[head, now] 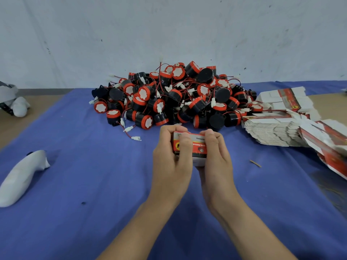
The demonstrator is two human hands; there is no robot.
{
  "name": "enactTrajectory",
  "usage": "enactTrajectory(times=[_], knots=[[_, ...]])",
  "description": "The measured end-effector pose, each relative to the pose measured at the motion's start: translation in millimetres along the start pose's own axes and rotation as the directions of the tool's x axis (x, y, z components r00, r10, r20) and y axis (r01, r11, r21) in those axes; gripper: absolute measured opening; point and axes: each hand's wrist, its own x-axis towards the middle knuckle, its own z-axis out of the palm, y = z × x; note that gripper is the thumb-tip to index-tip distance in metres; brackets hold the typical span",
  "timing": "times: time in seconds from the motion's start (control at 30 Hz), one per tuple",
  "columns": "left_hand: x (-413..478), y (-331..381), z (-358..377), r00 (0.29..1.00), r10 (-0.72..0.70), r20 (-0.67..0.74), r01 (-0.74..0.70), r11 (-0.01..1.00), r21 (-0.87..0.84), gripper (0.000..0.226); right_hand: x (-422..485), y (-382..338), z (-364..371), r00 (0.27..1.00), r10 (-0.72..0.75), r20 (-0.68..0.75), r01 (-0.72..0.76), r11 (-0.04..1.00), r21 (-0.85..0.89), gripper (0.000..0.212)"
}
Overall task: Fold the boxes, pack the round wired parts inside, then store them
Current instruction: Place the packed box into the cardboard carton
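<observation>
I see one red-and-white box (190, 147) held just above the blue cloth (93, 184), in front of a heap of round wired parts (174, 98), too many to count. Left hand (169, 158) and right hand (216, 154) each clamp one end, fingers curled over the top, thumbs in front. Flat boxes (277, 132) lie stacked at right.

Parts pile (174, 96) blocks ahead; flat box stack (277, 132) crowds right; blue cloth (93, 184) open left, white object (22, 177) at edge
</observation>
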Motion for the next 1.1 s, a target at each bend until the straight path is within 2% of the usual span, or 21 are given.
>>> enactTrajectory(times=[0.2, 0.37, 0.53, 0.67, 0.73, 0.83, 0.9, 0.97, 1.1], knots=[[1.5, -6.7, 1.0, 0.999, -0.023, -0.025, 0.025, 0.998, 0.065, 0.017, -1.1, 3.4, -0.3, 0.999, 0.033, -0.003, -0.033, 0.999, 0.003, 0.036], [4.7, -5.8, 2.7, 0.999, -0.052, 0.015, 0.052, 0.999, 0.015, 0.018, 1.3, 2.0, -3.3, 0.999, 0.015, -0.033, -0.016, 0.999, -0.038, 0.035], [16.4, -5.5, 3.9, 0.962, -0.219, 0.164, 0.232, 0.970, -0.069, 0.017, 8.1, -7.3, -9.9, 0.986, -0.137, -0.091, 0.120, 0.978, -0.173, 0.029], [24.1, -5.1, 3.7, 0.895, -0.316, 0.313, 0.359, 0.929, -0.089, 0.021, 13.4, -15.4, -20.8, 0.976, -0.159, -0.151, 0.138, 0.981, -0.139, 0.029], [23.1, -1.3, 8.4, 0.878, -0.353, 0.323, 0.401, 0.911, -0.096, 0.017, 12.3, -17.8, -27.4, 0.977, -0.135, -0.163, 0.121, 0.988, -0.094, 0.029], [19.5, 3.8, 20.8, 0.902, -0.369, 0.224, 0.398, 0.912, -0.101, 0.016, 14.3, -22.3, -37.8, 0.986, -0.050, -0.162, 0.039, 0.997, -0.070, 0.036], [17.3, 8.6, 30.2, 0.897, -0.424, 0.128, 0.440, 0.885, -0.153, 0.018, 16.8, -28.9, -50.6, 0.973, 0.046, -0.228, -0.045, 0.999, 0.008, 0.037], [15.7, 14.5, 41.0, 0.864, -0.498, 0.069, 0.500, 0.837, -0.222, 0.019, 15.5, -33.5, -69.1, 0.926, 0.140, -0.351, -0.102, 0.987, 0.124, 0.033], [15.0, 40.4, 74.5, 0.792, -0.593, 0.145, 0.599, 0.710, -0.371, 0.022, -0.3, -32.3, -99.4, 0.859, 0.189, -0.477, -0.077, 0.967, 0.244, 0.031]])
